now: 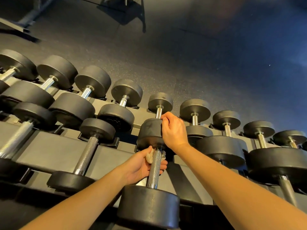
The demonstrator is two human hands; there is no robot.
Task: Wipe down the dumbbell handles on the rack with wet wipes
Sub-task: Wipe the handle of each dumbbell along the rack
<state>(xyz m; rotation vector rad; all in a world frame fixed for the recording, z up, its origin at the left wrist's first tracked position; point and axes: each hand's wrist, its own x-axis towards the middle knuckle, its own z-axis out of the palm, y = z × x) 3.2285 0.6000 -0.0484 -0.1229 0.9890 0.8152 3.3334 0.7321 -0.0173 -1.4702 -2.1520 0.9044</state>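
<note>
A two-tier black rack (54,146) carries rows of black dumbbells with knurled chrome handles. In the middle of the lower tier lies one dumbbell with its handle (154,170) running towards me. My left hand (142,166) cups that handle from underneath, with a crumpled white wet wipe (150,156) pressed round the bar near its far head (149,133). My right hand (172,130) grips the upper right edge of that far head, fingers curled over it. The near head (147,206) sits at the rack's front.
More dumbbells lie to both sides: a long handle (86,153) to the left, larger heads (222,150) to the right. The upper tier holds several smaller ones (159,102). Dark speckled rubber floor (182,63) lies beyond, with a bench frame (126,12) at the far end.
</note>
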